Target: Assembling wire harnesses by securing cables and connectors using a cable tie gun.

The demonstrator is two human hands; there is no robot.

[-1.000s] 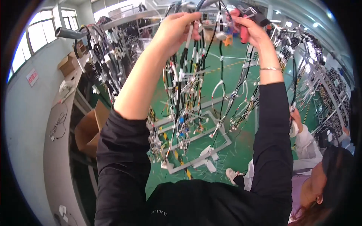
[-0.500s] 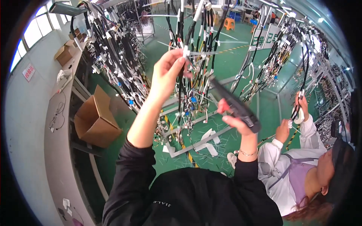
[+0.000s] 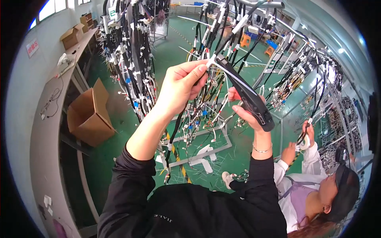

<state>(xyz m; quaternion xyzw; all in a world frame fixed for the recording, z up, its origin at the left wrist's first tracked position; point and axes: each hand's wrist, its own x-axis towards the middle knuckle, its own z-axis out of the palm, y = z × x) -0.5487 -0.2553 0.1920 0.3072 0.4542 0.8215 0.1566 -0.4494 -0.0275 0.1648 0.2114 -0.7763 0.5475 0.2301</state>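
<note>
My left hand [image 3: 178, 87] pinches a black wire harness [image 3: 223, 43] close beside a white cable tie [image 3: 212, 62] wrapped round it. My right hand [image 3: 252, 115] grips a black cable tie gun [image 3: 247, 92] with a red trigger, its nose up against the tie. The tie's loose white tail [image 3: 243, 81] runs along the gun's body. Below my hands, many thin wires with white, blue and red connectors [image 3: 204, 113] hang from the bundle.
More harnesses [image 3: 135, 59] hang on a rack at the left. An open cardboard box [image 3: 89, 119] stands beside the long bench [image 3: 43, 158]. At the right a co-worker's hands [image 3: 297, 144] hold a tape roll and a harness. Cut tie ends litter the green floor [image 3: 206, 178].
The gun's nose has come up to the tie, and the tail now lies along the gun. My left hand and the harness have shifted slightly right in view.
</note>
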